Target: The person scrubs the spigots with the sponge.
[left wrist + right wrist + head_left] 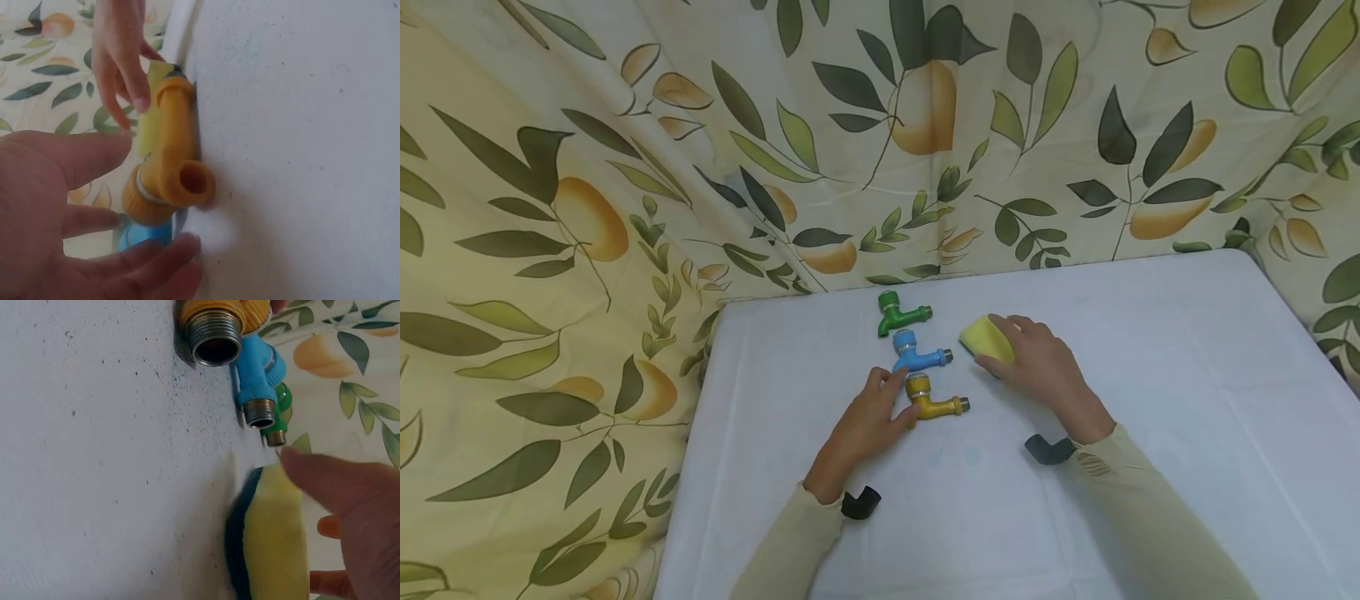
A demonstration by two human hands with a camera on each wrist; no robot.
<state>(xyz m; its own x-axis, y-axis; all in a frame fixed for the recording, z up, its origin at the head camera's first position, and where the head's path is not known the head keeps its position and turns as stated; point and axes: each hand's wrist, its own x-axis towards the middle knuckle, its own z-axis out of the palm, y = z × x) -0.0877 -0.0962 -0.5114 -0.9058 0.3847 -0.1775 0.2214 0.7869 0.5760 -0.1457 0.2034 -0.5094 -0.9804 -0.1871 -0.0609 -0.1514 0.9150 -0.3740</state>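
Three plastic taps lie in a row on the white table: a green tap (902, 318), a blue tap (922, 359) and a yellow tap (942, 407). My left hand (867, 419) is at the yellow tap's spout end, thumb and fingers spread around it in the left wrist view; contact is unclear. A yellow sponge (987, 341) with a dark scouring side (240, 531) facing the table lies right of the taps. Over it is my right hand (1041, 360), its thumb extended near one edge and some fingertips beyond the far side; no firm hold shows.
The white-covered table (1187, 400) stretches to both sides of the hands. A leaf-and-fruit patterned curtain (700, 150) hangs behind its far edge and along the left. Dark wrist mounts (861, 503) sit beneath the sleeves.
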